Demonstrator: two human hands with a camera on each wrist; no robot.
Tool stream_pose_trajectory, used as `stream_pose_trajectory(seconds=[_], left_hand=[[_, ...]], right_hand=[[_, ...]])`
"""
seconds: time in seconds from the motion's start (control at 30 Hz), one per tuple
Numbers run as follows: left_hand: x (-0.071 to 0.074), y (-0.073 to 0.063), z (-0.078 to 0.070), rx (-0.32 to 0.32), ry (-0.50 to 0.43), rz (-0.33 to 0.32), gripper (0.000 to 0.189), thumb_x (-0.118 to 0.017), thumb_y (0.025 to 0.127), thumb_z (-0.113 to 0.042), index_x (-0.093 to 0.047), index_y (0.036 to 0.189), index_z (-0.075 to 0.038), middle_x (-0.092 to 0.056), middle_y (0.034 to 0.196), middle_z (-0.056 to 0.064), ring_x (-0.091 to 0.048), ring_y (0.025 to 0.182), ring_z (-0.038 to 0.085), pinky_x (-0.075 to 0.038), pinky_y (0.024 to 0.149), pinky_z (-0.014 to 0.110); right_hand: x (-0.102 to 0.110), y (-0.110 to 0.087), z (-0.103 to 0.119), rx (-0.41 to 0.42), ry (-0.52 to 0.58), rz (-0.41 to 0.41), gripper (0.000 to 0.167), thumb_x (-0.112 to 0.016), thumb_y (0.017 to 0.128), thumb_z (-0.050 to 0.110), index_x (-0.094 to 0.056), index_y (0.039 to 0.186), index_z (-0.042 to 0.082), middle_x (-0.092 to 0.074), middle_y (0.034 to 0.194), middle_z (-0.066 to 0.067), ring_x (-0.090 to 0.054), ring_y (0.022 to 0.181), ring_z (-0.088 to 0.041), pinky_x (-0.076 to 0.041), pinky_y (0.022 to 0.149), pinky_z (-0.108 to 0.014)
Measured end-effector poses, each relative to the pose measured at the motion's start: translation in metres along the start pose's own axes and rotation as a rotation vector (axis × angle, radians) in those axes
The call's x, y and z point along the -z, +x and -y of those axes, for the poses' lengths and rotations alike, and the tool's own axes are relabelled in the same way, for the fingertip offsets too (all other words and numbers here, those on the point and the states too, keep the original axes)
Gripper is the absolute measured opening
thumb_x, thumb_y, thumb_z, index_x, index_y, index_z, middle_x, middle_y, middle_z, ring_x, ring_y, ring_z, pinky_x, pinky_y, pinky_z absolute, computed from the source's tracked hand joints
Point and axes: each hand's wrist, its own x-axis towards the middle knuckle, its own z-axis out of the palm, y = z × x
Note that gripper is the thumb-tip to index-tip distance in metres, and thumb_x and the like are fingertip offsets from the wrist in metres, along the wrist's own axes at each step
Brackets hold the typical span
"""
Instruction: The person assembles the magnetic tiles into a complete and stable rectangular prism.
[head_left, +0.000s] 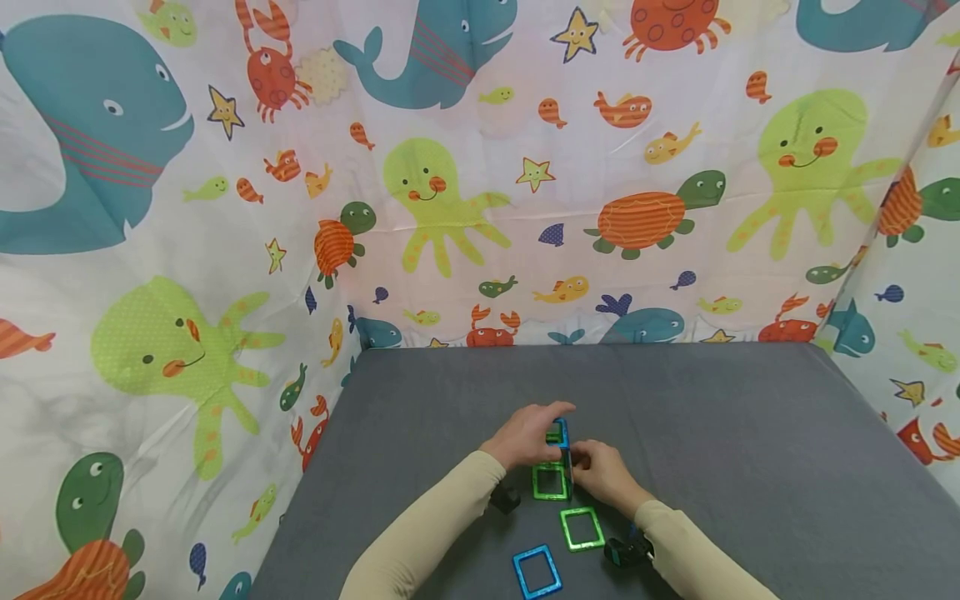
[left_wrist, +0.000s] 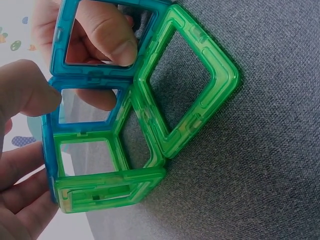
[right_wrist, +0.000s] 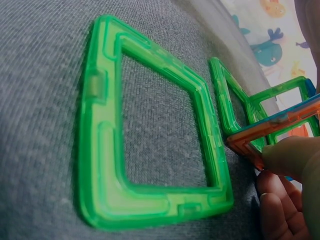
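Green and blue square magnetic tiles form a small boxy structure (left_wrist: 112,175) on the grey surface. My left hand (head_left: 528,433) grips it, with thumb and fingers at its blue side in the left wrist view. A blue tile (left_wrist: 59,42) stands against that structure, pinched by my right hand (head_left: 603,475). From the right wrist view, the pinched piece shows an orange side (right_wrist: 245,137) below a blue edge. A flat green tile (left_wrist: 225,75) touches the structure's base. My left hand hides part of the build in the head view.
Nearer the front, a loose green tile (head_left: 566,532) and a loose blue tile (head_left: 521,577) lie flat. Black wrist devices (head_left: 628,552) sit below both hands. A curtain with sea animals (head_left: 465,317) hangs behind the grey tabletop (head_left: 697,408).
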Motion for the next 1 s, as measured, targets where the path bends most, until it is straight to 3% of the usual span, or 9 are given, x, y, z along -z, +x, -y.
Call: stream_pose_trajectory(seconds=[0.47,0.73,0.83,0.9,1.0], left_hand=[[0.0008,-0.002,0.0001,0.006,-0.022,0.013,0.07,-0.075,0.09,-0.019,-0.046,0.153,-0.014,-0.073,0.096,0.009,-0.048,0.068,0.009,-0.038,0.061,0.02],[0.0027,-0.003,-0.0006,0.019,-0.004,0.02,0.071,-0.075,0.09,-0.02,-0.045,0.153,-0.017,-0.072,0.092,0.007,-0.048,0.065,0.008,-0.038,0.06,0.019],[0.0025,-0.0031,0.0,0.019,0.008,0.023,0.071,-0.075,0.09,-0.02,-0.045,0.154,-0.017,-0.073,0.111,0.006,-0.056,0.077,0.009,-0.046,0.068,0.02],[0.0022,-0.0037,0.0001,0.012,0.029,0.021,0.07,-0.074,0.09,-0.021,-0.045,0.154,-0.017,-0.07,0.128,0.004,-0.063,0.095,0.012,-0.053,0.082,0.023],[0.0045,-0.0085,-0.002,-0.015,0.059,-0.014,0.066,-0.072,0.09,-0.022,-0.049,0.151,-0.017,-0.061,0.144,0.003,-0.06,0.122,0.018,-0.052,0.103,0.031]], right_hand=[[0.0,0.0009,-0.0015,0.022,-0.017,0.002,0.015,-0.074,0.086,0.005,-0.076,0.101,0.009,-0.066,0.089,-0.001,-0.058,0.072,-0.01,-0.049,0.063,-0.026],[0.0006,0.0015,-0.0003,0.015,-0.01,0.004,0.015,-0.074,0.087,0.005,-0.076,0.101,0.01,-0.066,0.089,-0.001,-0.059,0.073,-0.01,-0.049,0.063,-0.027],[0.0009,0.0019,-0.0005,0.017,-0.01,0.009,0.015,-0.074,0.087,0.005,-0.076,0.102,0.01,-0.066,0.09,-0.002,-0.059,0.074,-0.01,-0.05,0.063,-0.027],[0.0013,0.002,-0.0007,0.022,-0.012,0.01,0.015,-0.074,0.087,0.006,-0.076,0.102,0.01,-0.066,0.09,-0.002,-0.059,0.074,-0.01,-0.05,0.064,-0.027],[0.0023,0.0016,-0.0014,0.042,-0.016,0.008,0.016,-0.075,0.087,0.006,-0.076,0.102,0.009,-0.067,0.09,-0.002,-0.059,0.074,-0.01,-0.05,0.064,-0.027]])
